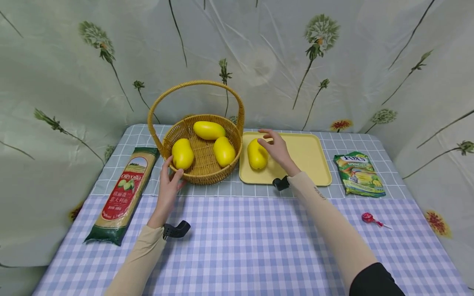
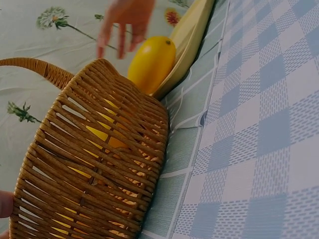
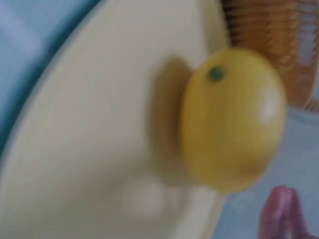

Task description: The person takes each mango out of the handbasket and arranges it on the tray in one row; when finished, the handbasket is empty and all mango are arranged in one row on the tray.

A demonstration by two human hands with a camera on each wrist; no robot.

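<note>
A brown wicker basket (image 1: pixel 207 179) with a tall arched handle holds three smooth yellow mangoes (image 1: pixel 209 130). My left hand (image 1: pixel 168 187) holds the basket's near left rim; only fingertips (image 2: pixel 5 204) show in the left wrist view. Another yellow mango (image 1: pixel 257 154) lies at the left end of a pale yellow tray (image 1: pixel 296 158), right beside the basket. Over that mango's right side hovers my right hand (image 1: pixel 275 150), its fingers spread and apart from the fruit. In the right wrist view the mango (image 3: pixel 233 119) appears close, with blurred fingertips (image 3: pixel 281 211) below it.
A long pasta packet (image 1: pixel 124 193) lies left of the basket. Right of the tray is a green Fox's candy bag (image 1: pixel 359 174), with a red lollipop (image 1: pixel 368 218) nearer the front. A floral curtain (image 1: pixel 259 65) hangs behind the checked tablecloth (image 1: pixel 237 246).
</note>
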